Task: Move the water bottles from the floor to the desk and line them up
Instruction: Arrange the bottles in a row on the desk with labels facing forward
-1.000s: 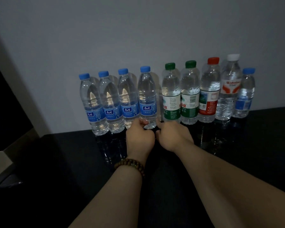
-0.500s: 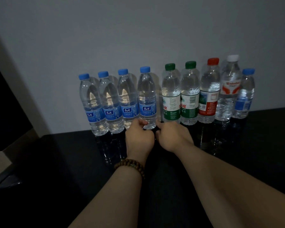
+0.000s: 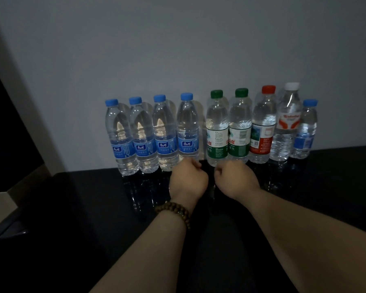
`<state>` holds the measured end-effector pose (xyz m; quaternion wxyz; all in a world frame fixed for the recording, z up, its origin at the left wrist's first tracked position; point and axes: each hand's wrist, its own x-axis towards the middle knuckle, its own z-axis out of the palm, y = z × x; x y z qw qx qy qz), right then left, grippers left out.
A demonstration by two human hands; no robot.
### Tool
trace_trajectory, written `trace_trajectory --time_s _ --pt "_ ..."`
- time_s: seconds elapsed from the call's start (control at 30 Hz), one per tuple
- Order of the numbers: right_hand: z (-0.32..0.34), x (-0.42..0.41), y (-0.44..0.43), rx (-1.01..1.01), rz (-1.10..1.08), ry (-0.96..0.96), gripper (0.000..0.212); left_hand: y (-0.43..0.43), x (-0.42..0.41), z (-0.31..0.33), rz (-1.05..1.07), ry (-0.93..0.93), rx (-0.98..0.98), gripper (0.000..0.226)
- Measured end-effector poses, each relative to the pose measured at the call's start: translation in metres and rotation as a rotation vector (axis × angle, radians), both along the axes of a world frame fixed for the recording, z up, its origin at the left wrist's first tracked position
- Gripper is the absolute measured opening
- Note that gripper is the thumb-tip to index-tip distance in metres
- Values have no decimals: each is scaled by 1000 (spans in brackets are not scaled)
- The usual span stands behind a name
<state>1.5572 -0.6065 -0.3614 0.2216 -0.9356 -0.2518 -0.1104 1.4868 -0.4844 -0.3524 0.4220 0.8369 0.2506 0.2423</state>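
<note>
I see nine bottles standing upright in one row on the black desk, all close to the grey wall behind them. I take the wall as my landmark. Along the wall, from the left, there are four bottles with blue caps and blue labels: the first, the second, the third and the fourth. The first three touch each other, or nearly. After the fourth there is a small gap, then two green-cap bottles side by side, a red-cap bottle, a white-cap bottle and last a shorter blue-cap bottle, partly behind the white-cap one.

My left hand is curled into a loose fist in front of the fourth blue bottle; its fingers are at the base of this bottle, but I cannot tell whether they touch it. It holds nothing. On this wrist there is a bracelet of wooden beads. My right hand is also curled narrow, in front of the first green-cap bottle, near its base, and grips nothing. The two hands are just beside each other, apart.
</note>
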Motion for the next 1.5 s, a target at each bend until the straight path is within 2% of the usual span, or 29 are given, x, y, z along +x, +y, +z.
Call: trace_trajectory --time_s 0.07,0.13,0.27,0.37,0.53,0.7,0.77,0.97,1.1,1.5 --pt "-1 4 -18 -51 -1 -16 23 -14 5 0 -82 29 -61 23" --pt "-3 7 -29 4 -15 -30 23 -24 8 -4 -113 2 -125 23" --pt "-5 8 -28 46 -50 -94 16 -24 11 -17 -100 -101 -239 31" --pt "-6 9 -27 31 -63 -151 13 -24 14 -16 -69 -73 -332 32" --pt "-5 13 -26 35 -73 -99 18 -33 17 -7 44 -5 -271 23" --pt "-7 17 -25 10 -80 -61 19 -43 21 -6 -46 46 -120 51" --pt "-7 17 -23 -19 -72 -62 18 -40 23 -7 -57 25 -95 51" --pt "-5 14 -23 -53 -40 -56 28 -40 24 -8 -62 25 -92 52" --pt "-4 13 -24 -51 -34 -64 27 -38 24 -8 -81 31 -93 52" --pt "-3 13 -23 -103 -25 -74 43 -39 21 -5 -119 68 -83 62"
